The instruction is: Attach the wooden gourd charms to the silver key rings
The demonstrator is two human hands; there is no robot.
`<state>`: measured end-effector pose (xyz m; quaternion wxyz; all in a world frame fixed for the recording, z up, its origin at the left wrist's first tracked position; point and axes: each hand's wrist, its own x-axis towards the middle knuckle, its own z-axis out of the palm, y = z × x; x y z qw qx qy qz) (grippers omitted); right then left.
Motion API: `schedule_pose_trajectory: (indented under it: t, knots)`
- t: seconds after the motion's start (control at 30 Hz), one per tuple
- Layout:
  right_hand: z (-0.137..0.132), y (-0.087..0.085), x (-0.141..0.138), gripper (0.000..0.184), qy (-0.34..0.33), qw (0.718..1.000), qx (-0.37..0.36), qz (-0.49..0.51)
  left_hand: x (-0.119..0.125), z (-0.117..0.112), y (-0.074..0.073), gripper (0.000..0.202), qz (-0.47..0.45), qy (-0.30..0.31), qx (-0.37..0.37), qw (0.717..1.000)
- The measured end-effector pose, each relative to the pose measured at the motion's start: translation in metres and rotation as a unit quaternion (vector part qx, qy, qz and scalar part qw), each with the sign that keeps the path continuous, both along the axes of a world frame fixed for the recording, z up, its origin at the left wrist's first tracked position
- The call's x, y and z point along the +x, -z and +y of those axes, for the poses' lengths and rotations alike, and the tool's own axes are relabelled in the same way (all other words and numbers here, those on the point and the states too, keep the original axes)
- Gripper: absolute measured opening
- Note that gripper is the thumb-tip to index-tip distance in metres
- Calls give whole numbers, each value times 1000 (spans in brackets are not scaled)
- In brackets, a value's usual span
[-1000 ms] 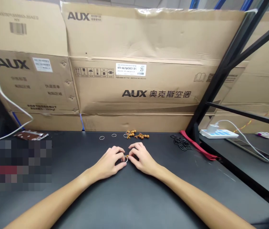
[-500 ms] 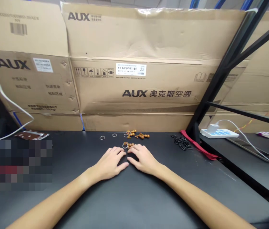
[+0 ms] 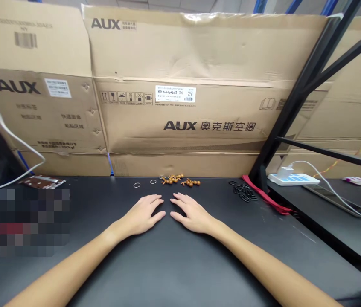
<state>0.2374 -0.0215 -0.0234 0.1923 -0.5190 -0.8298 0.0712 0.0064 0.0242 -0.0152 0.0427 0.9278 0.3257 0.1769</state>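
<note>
My left hand (image 3: 147,214) is over the black table, fingers apart and holding nothing. Facing it, with a small gap between the fingertips, is my right hand (image 3: 191,213), likewise open. Just beyond the fingers lies a cluster of brown wooden beads with orange cord and metal rings (image 3: 170,181). To its right is another brown beaded piece (image 3: 191,183), made of round beads on cord. Two thin silver rings lie farther left, one split ring (image 3: 137,185) and a second ring (image 3: 152,181) nearer the beads.
Black oval links (image 3: 243,192) lie in a pile at right, beside a red strap (image 3: 266,196). Cardboard panels (image 3: 180,51) stand along the back. A black metal frame (image 3: 295,102) and a white power strip (image 3: 294,179) are at right; a brown packet (image 3: 42,182) lies left.
The beaded piece with a ring that was at my fingertips now lies farther back, beside the other beads. My left hand has drawn slightly left, away from the right.
</note>
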Motion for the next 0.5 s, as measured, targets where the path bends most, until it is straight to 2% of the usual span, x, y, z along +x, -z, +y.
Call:
schedule_pose_trajectory:
  t: [0.5]
  knots:
    - [1, 0, 0, 58, -2, 1000, -6, 3, 0, 1, 0, 46, 6, 0, 7, 1000]
